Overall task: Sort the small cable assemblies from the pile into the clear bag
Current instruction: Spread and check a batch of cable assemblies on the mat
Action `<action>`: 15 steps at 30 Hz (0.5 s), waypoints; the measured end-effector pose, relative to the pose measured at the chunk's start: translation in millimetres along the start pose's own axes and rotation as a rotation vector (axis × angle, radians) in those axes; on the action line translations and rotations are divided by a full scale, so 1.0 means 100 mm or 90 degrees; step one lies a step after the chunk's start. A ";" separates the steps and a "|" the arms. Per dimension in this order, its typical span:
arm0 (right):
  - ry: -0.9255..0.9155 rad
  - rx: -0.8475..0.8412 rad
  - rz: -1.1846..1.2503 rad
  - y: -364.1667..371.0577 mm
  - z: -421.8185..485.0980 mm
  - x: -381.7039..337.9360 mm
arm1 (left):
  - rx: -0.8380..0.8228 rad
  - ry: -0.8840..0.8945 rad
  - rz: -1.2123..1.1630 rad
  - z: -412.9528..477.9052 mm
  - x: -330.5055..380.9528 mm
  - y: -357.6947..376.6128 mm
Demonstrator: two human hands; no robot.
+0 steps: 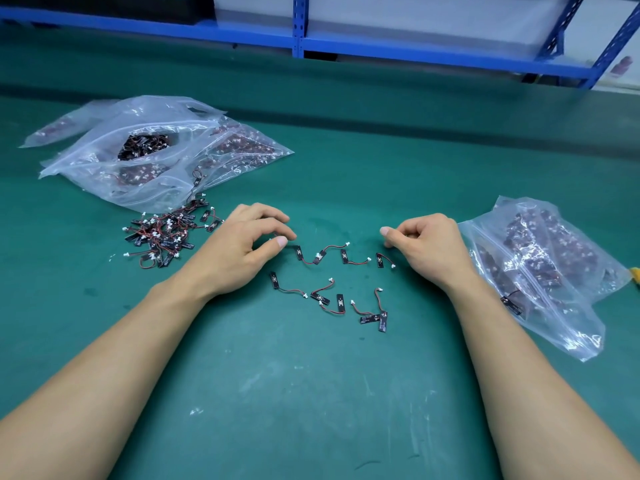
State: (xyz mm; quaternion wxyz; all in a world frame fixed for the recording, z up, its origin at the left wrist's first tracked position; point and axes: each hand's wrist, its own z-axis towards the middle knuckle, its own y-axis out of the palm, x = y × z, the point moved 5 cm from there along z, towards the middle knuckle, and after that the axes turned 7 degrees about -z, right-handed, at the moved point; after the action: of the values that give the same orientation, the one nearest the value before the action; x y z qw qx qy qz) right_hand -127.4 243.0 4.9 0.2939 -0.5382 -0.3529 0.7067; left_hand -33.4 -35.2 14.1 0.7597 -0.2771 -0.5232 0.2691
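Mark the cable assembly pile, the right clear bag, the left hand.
cable assembly pile (162, 237), head view, middle of the tangle
right clear bag (571, 327), head view, bare plastic near its lower end
left hand (239, 244), head view, back of the hand

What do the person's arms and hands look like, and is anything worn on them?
Both forearms are bare up to the frame edge: no sleeves show. The left hand and the right hand wear no gloves; no ring, watch or bracelet is visible.
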 end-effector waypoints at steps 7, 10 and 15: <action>0.000 -0.003 0.001 0.00 0.00 0.01 | 0.028 -0.027 0.005 0.02 -0.05 -0.01; 0.002 -0.004 0.002 0.00 0.00 0.01 | 0.024 -0.030 0.006 0.02 -0.06 0.00; 0.007 -0.010 -0.001 0.00 0.00 0.01 | 0.021 -0.025 0.012 0.03 -0.07 0.00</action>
State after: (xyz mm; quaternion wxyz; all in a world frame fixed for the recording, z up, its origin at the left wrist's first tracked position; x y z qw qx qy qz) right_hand -127.9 243.6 4.0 0.2919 -0.5444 -0.3573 0.7005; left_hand -38.2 -39.5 10.6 0.7510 -0.2638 -0.5312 0.2902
